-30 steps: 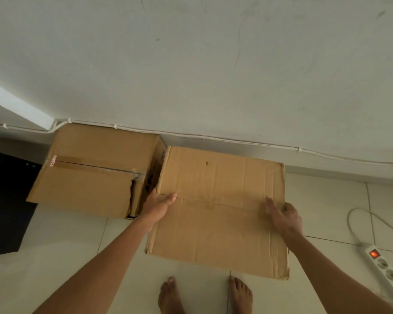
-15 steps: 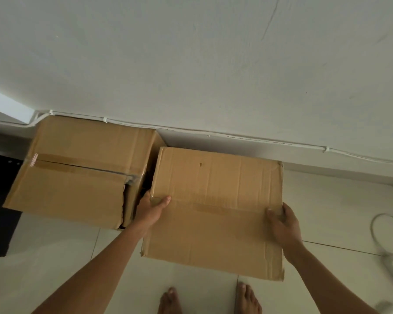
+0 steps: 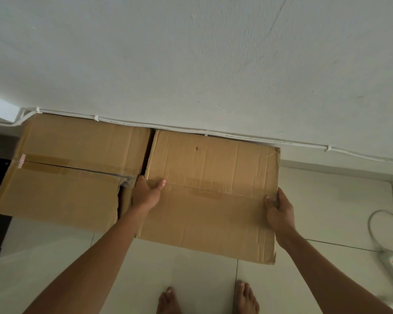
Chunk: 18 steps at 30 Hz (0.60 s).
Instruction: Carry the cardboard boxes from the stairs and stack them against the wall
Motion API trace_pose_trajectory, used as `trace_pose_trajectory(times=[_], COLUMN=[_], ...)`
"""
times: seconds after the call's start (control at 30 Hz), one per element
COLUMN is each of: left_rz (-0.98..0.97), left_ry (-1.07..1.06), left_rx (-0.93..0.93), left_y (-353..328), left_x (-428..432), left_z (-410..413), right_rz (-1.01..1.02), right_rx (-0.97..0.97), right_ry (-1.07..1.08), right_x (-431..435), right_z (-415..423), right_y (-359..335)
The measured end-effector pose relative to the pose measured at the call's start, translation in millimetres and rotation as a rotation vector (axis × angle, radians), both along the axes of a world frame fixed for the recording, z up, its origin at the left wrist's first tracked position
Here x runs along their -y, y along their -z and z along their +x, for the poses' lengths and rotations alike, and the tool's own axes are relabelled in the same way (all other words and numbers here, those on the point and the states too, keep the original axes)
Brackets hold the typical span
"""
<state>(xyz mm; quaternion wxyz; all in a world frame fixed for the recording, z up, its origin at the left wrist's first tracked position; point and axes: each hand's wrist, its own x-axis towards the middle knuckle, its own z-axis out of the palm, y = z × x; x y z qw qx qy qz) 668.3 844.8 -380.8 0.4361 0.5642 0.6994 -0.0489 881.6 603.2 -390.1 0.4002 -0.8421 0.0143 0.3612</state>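
Head view: the right-hand box (image 3: 213, 200) lies with its far edge at the wall (image 3: 191, 64) and its long axis along it, just beside the left box (image 3: 70, 173). The left hand (image 3: 149, 193) grips its left edge, thumb on top, fingers down in the narrow gap between the boxes. The right hand (image 3: 280, 211) curls round the right edge. Letting go likely means drawing the left fingers back out of that gap.

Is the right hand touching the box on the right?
Touching. The head view shows the right hand gripping the right cardboard box at its right edge, thumb on its top face.
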Motion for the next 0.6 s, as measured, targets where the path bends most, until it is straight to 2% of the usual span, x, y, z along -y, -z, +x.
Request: trace_pose_trajectory(times=[0.3,0.43,0.6], left_rz=[0.141,0.108,0.121], left_ry=[0.052,0.021,0.079], left_rx=[-0.115,-0.154,-0.100], left_y=[-11,-18,-34], left_x=[-3,-3,-4], left_z=[-3,6,-1], right_rz=[-0.048,-0.134,-0.299], right_rx=[0.011,-0.031,-0.107], right_ry=[-0.126,-0.237,-0.358], right_x=[-9,-12,-21], right_z=[-1,7,16], right_y=[-2,-6,-24])
